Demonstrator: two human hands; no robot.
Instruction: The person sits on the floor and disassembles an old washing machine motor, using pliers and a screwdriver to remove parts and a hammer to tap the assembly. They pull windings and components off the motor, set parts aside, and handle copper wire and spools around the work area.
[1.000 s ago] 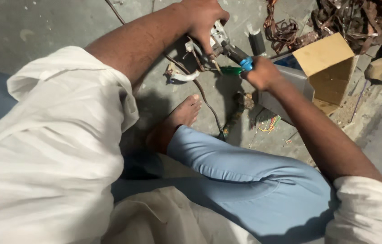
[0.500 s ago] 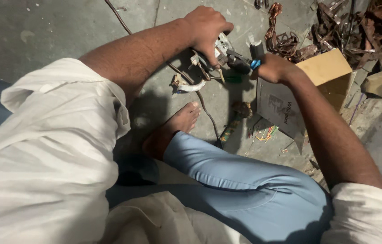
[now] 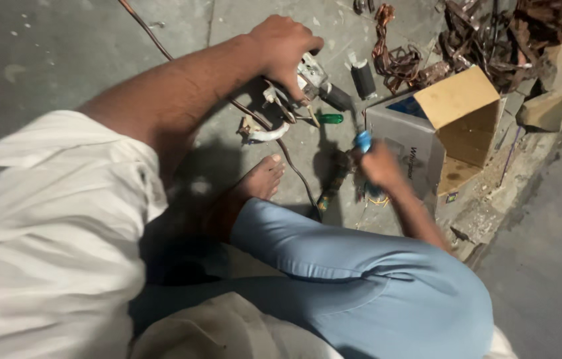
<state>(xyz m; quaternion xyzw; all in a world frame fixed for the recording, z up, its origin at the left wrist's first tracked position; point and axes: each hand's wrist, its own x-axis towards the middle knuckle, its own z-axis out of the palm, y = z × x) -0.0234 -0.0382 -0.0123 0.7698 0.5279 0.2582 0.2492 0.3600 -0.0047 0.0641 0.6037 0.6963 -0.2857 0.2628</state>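
As we look down from above, our white sleeve (image 3: 41, 239) fills the near left and our bent knee in blue trousers (image 3: 361, 266) lies across the near middle, with one bare foot (image 3: 254, 183) resting on the grey concrete floor (image 3: 61, 60). Moving right, our left hand (image 3: 284, 46) is closed over a small electrical part (image 3: 311, 73) of pale plastic and metal, pressing it down on the floor at the far middle. One pale wire (image 3: 271, 133) curls out just near it, and one thin dark cable (image 3: 154, 40) runs off to the far left. We judge the part light, stiff and a little brittle, with loose leads that could snag, so it seems best held by its solid body, as now. One green-handled screwdriver (image 3: 327, 119) lies just right of the part. Further right, our right hand (image 3: 381, 163) is blurred; it seems closed around a blue-handled tool (image 3: 363, 141), though we cannot tell which kind. Just right of it stands one open cardboard box (image 3: 457, 113), its flap raised. One small dark cylinder (image 3: 363, 78) stands far of the box, and a heap of rusty scrap metal (image 3: 494, 33), too tangled to count, fills the far right corner.
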